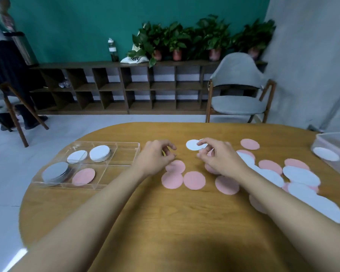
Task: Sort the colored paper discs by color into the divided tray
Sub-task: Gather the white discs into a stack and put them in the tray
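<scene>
Grip of R hand [220,160] pinches white disc [191,145] edge, index+thumb; L hand [155,156] curled, empty.

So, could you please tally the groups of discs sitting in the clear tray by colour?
In the clear tray:
White groups: 2 (left white group, right white stack)
Grey groups: 1 (grey stack)
Pink groups: 1 (pink group)
Total: 4

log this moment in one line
left hand curled, holds nothing | right hand pinches white disc | tray has white, grey, pink sorted | loose pink discs unsorted
</scene>
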Tool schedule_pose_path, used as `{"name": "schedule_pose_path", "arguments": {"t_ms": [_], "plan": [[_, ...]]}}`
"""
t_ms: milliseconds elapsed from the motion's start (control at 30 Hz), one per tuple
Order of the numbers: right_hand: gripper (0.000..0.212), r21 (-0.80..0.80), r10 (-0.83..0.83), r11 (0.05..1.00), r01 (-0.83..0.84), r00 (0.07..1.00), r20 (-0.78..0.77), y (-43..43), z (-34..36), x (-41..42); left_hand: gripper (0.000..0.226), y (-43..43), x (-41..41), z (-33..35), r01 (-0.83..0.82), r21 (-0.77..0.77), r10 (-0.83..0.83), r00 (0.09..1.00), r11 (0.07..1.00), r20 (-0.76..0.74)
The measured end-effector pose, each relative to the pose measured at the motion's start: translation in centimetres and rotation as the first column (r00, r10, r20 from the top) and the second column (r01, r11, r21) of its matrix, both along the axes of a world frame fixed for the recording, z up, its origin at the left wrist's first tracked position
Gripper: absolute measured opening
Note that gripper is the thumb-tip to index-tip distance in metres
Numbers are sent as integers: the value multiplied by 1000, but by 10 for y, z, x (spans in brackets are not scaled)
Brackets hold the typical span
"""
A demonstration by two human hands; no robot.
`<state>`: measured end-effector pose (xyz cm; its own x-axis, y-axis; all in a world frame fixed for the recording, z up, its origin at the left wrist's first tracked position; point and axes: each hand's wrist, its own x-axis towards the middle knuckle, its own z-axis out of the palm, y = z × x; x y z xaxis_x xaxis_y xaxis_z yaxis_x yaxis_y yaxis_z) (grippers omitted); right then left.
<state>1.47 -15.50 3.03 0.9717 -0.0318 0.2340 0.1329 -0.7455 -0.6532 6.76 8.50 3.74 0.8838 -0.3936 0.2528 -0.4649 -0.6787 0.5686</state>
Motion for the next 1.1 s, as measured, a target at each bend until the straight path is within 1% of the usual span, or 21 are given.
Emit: {"name": "schedule_pose_path", "arguments": {"t_ms": [100, 200, 267, 367, 467, 567, 667, 733, 867, 967, 1033, 1100], "plan": [[27, -20, -46, 999, 47, 999, 18, -35, -10, -10, 14, -36, 1, -13, 37, -42, -38, 999, 998, -17], [29, -42, -71, 997, 71, 997, 0, -60, -21, -11, 21, -61, 11, -31, 28, -46, -29, 999, 999, -35], [31, -51, -74, 996, 74, 997, 3, -72, -29, -9, 31, -75, 21, -42, 13, -10, -13, 999, 1000, -43], [34, -120, -73, 990, 79, 996, 50, -80, -37, -4, 49, -90, 41, -55, -6, 59, 10, 997, 998, -76], [34, -169, -97, 979, 111, 991, 88, -81, -46, 1, 62, -98, 65, -64, 18, 161, -2, 995, 987, -102], [36, -183, -108, 975, 127, 988, 114, -79, -53, 2, 57, -101, 82, -67, 31, 179, -10, 993, 983, -114], [36, -142, -120, 980, 139, 984, 131, -80, -55, 3, 44, -98, 91, -69, 7, 178, -2, 999, 984, -32], [36, -113, -123, 984, 140, 982, 144, -79, -58, 2, 30, -93, 89, -71, 33, 208, -41, 999, 978, 33], [39, -108, -76, 990, 90, 989, 127, -73, -64, -2, 32, -85, 69, -70, 95, 240, -136, 978, 966, 160], [43, -97, -49, 993, 60, 993, 112, -71, -63, -4, 27, -77, 51, -69, 142, 267, -203, 955, 953, 216], [45, -93, -28, 995, 38, 994, 103, -70, -64, -6, 22, -74, 40, -69, 153, 238, -212, 946, 959, 246], [49, -81, -4, 997, 13, 995, 104, -68, -63, -8, 19, -74, 30, -68, 148, 150, -182, 950, 978, 252]]}}
